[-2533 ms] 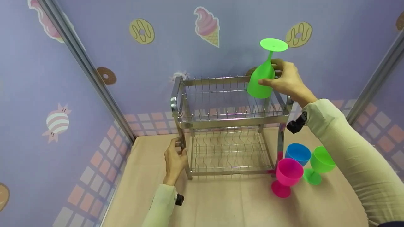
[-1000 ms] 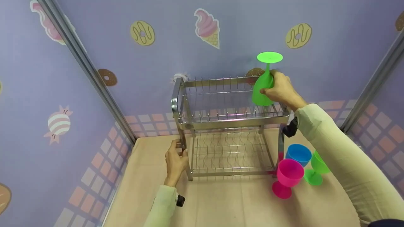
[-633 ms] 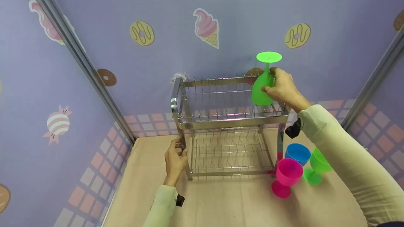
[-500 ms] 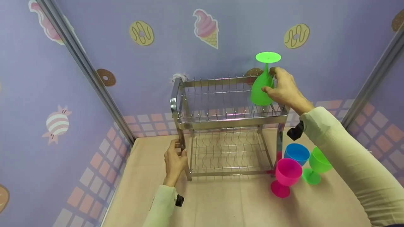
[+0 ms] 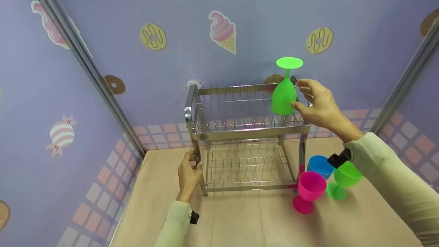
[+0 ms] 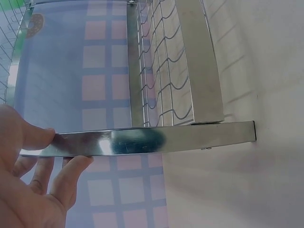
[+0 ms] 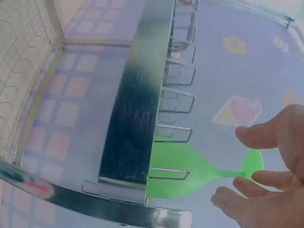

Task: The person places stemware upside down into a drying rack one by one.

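Note:
A green goblet [image 5: 284, 97] stands upside down in the right end of the upper tier of a two-tier metal dish rack [image 5: 253, 133], its foot uppermost. My right hand [image 5: 320, 104] is just right of the goblet, fingers spread and holding nothing; the right wrist view shows a gap between the fingertips and the goblet's bowl [image 7: 178, 166]. Low on the rack's left side, my left hand [image 5: 189, 176] grips the upright. In the left wrist view, thumb and fingers pinch that flat metal post [image 6: 142, 141] from both sides.
Right of the rack, a pink goblet [image 5: 311, 187], a blue cup [image 5: 320, 166] and another green goblet [image 5: 347, 174] stand upright close together on the cloth-covered table [image 5: 236, 219]. Patterned purple wall panels [image 5: 185, 34] enclose the back and sides.
The green goblet came down into the upper tier of the rack. My right hand then let go of it and drew back to the right. My left hand stays on the upright.

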The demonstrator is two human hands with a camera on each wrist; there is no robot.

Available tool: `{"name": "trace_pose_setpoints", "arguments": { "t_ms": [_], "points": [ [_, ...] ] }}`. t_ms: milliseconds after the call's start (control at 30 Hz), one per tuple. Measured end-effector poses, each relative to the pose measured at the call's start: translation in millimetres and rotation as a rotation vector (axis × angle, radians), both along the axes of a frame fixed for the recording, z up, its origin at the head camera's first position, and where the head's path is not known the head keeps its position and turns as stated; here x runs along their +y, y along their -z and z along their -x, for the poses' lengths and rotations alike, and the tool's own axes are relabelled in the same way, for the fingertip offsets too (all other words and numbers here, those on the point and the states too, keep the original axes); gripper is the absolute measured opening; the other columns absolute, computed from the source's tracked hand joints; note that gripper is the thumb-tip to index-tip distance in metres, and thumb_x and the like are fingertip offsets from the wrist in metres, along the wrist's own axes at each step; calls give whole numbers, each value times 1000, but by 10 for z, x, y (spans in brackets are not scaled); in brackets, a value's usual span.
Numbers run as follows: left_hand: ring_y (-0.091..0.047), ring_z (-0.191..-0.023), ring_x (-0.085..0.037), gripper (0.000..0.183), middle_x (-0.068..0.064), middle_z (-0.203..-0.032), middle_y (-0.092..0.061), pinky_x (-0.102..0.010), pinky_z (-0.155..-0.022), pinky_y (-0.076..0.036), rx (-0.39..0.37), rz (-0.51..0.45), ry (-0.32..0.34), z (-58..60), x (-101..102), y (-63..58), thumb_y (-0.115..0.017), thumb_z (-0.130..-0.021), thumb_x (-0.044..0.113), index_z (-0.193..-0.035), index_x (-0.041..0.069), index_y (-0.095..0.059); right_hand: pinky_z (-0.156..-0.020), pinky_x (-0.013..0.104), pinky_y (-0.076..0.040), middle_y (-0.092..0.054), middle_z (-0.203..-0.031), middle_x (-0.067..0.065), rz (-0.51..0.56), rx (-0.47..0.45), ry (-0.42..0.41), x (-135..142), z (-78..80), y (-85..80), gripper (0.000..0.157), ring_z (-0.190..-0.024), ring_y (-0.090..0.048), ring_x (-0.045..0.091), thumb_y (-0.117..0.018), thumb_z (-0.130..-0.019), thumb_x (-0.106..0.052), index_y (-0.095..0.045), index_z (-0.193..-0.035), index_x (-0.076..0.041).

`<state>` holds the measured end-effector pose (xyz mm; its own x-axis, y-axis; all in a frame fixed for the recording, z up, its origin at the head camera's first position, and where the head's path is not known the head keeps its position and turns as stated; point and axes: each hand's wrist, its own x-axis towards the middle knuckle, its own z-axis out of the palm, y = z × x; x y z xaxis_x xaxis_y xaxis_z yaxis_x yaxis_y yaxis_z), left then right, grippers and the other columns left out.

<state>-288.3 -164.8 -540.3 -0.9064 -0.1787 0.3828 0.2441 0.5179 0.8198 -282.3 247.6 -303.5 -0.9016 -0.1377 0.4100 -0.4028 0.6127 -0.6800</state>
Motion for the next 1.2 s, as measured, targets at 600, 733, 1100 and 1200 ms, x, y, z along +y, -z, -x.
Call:
{"name": "trace_pose_setpoints", "arguments": {
  "t_ms": [600,733,1100,1200],
  "points": [
    [-79,-96,-39,45,-23,-117,-74,-48,-82,-68,-11,1,-20,11,5,-2,-75,-92,-8,-135,2,-63,-109,7,-45,-66,-138,24,46,281,-22,299,-714,840,55,-129,-64,34,-81,-87,10,-60,-138,7],
    [-78,-96,-38,45,-22,-117,-74,-47,-82,-68,-13,-9,-14,17,16,-2,-75,-93,-7,-135,3,-64,-110,12,-48,-69,-130,24,87,402,-11,386,-827,1199,58,-126,-65,14,-83,-79,20,-64,-133,10],
    [-78,-98,-40,45,-23,-118,-73,-47,-84,-68,-11,-14,-5,-3,-1,4,-74,-93,-8,-136,2,-63,-105,9,-49,-69,-127,6,159,364,56,587,-1046,1962,65,-123,-64,5,-86,-70,23,-66,-130,11],
    [-78,-97,-40,44,-23,-117,-74,-47,-84,-68,-2,-7,-11,-2,7,5,-74,-93,-7,-135,2,-64,-104,7,-50,-65,-128,-3,170,341,91,604,-1094,2131,65,-122,-63,5,-88,-70,21,-66,-130,10]
  ]
}}
